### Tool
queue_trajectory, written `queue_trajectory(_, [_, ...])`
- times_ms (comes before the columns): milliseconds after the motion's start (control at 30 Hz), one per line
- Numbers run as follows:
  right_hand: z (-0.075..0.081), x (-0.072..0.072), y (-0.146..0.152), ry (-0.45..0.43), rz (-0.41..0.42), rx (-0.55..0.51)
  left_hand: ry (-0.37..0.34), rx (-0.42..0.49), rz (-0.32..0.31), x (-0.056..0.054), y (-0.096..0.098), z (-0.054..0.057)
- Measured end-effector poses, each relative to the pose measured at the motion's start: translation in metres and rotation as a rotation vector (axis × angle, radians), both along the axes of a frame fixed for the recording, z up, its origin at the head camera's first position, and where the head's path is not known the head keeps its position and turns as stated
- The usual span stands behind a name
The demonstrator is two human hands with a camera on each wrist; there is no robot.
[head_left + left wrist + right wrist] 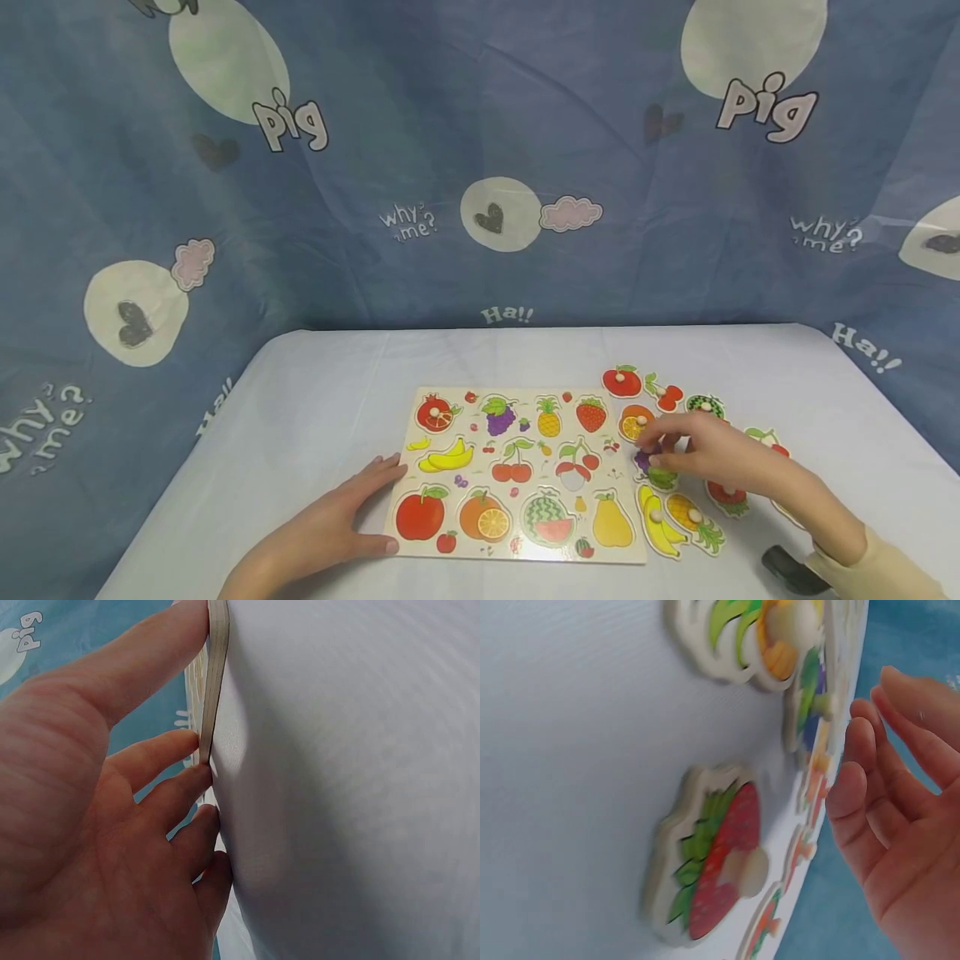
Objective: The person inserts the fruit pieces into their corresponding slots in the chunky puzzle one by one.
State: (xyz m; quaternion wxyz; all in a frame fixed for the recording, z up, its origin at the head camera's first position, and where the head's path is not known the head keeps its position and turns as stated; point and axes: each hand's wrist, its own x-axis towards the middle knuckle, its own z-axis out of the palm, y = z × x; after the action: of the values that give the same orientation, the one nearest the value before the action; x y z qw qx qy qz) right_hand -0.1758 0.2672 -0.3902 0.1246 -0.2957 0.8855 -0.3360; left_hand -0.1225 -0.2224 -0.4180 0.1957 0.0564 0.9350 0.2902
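A wooden fruit puzzle board (543, 471) lies flat on the white table. My left hand (330, 525) rests at its left edge, thumb and fingertips touching the side; the left wrist view shows the fingers against the board's thin edge (216, 682). Off the board's right side, my right hand (701, 446) hovers over the knobbed grape piece (662, 477), fingers loosely bent. In the right wrist view, a gap shows between the fingertips and the grape piece's knob (824, 706). Close by lie an orange piece (633, 423), a banana piece (660, 529) and a pineapple piece (693, 521).
More knobbed pieces lie right of the board: an apple (621, 381), cherries (666, 393), a watermelon (705, 404) and a strawberry (727, 862). A dark object (795, 571) is near the right wrist. Behind the table hangs a blue printed cloth (375, 125).
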Motion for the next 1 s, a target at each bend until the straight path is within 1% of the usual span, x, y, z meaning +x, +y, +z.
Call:
queue_trajectory(233, [-0.008,-0.002,0.006,-0.001,0.023,0.011,-0.018,0.015,0.006,0.000,-0.001,0.000])
queue_trajectory(367, [-0.012,-0.004,0.008,-0.038,0.024,0.020,-0.020,0.027,0.003,0.001,-0.002,0.000])
queue_trajectory(433, [-0.014,-0.006,0.010,-0.061,0.031,0.016,-0.020,0.028,0.004,0.001,-0.002,0.000])
queue_trajectory(533, [-0.017,-0.008,0.011,-0.072,0.055,0.000,-0.020,0.033,0.006,0.002,-0.002,0.001])
queue_trajectory(700, [-0.018,-0.009,0.013,-0.049,0.085,-0.013,-0.018,0.039,0.001,0.001,-0.002,0.001])
queue_trajectory(1000, [-0.018,-0.009,0.016,-0.026,0.079,0.000,-0.013,0.039,-0.005,0.001,-0.002,0.001])
